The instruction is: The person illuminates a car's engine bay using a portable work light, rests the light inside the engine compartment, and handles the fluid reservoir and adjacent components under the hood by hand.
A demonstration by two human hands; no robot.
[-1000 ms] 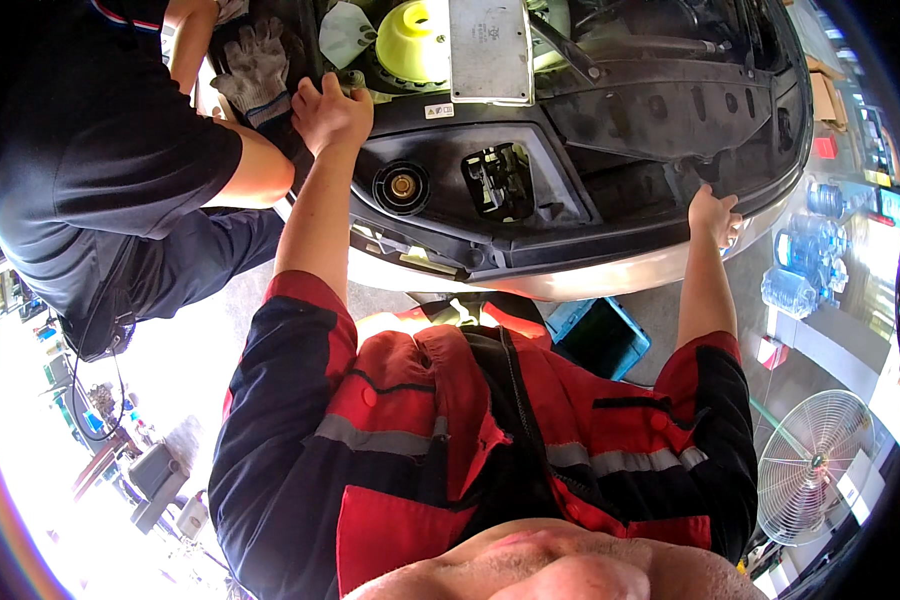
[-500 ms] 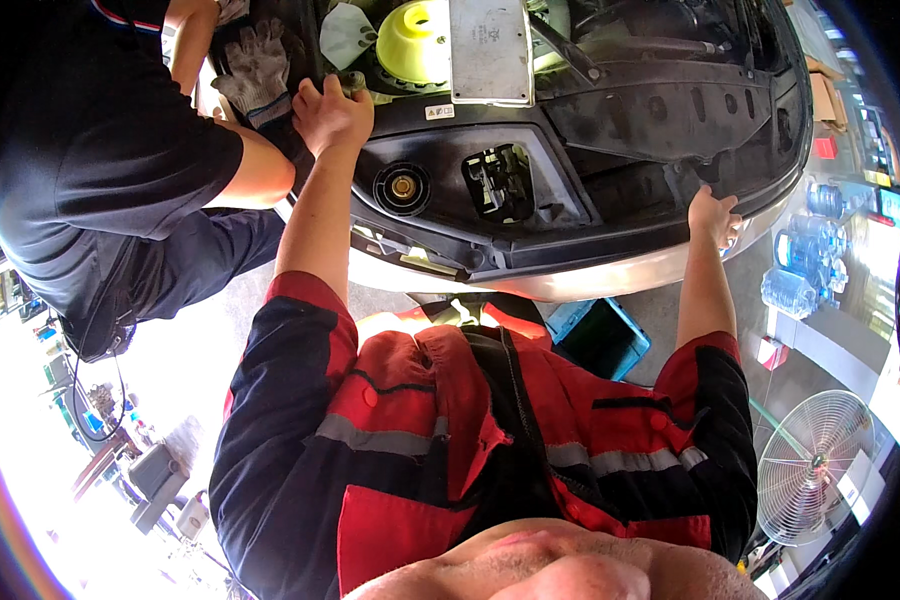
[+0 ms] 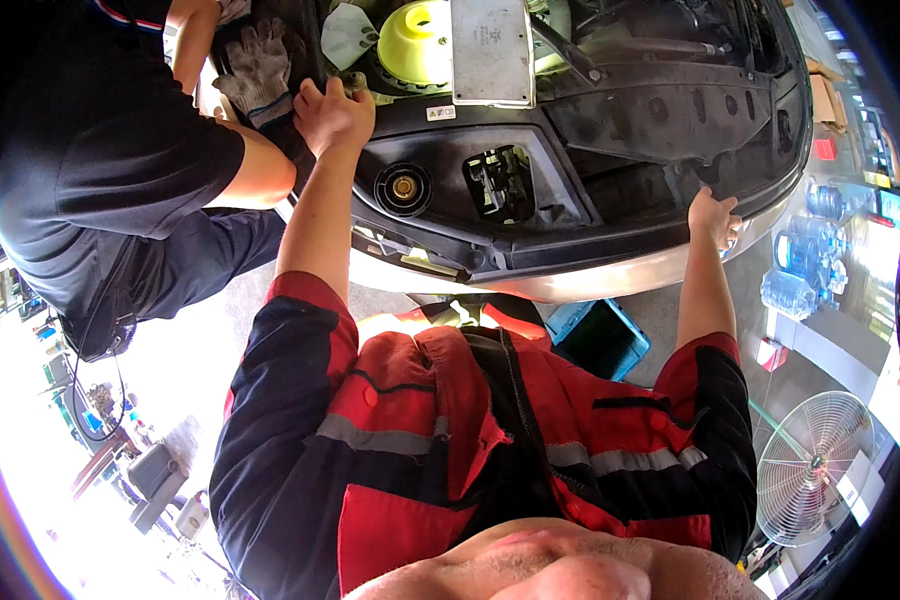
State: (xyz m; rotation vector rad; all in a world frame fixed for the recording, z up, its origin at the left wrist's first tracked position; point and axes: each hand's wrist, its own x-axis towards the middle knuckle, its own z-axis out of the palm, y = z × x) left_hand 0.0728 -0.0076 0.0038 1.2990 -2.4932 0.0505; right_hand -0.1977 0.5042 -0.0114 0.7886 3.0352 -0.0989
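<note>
My left hand (image 3: 335, 118) rests with curled fingers on the black plastic trim (image 3: 440, 140) of a car's open engine bay. Its fingertips lie near a small fitting, partly hidden. Far to the right, my right hand (image 3: 713, 216) has its fingers bent over the car's front edge (image 3: 610, 262). Between my hands, the trim has a round recess (image 3: 403, 188) with a brass-coloured centre and an opening (image 3: 500, 184) showing a dark mechanism. Farther in are a bright yellow-green dome (image 3: 406, 50) and a flat silver-grey box (image 3: 491, 55).
At left a co-worker in a dark shirt (image 3: 120, 130) leans over the car. A grey work glove (image 3: 258, 70) and a white folded piece (image 3: 347, 35) lie nearby. A blue open case (image 3: 600, 340) stands on the floor. At right are large water bottles (image 3: 805, 260) and a fan (image 3: 816, 465).
</note>
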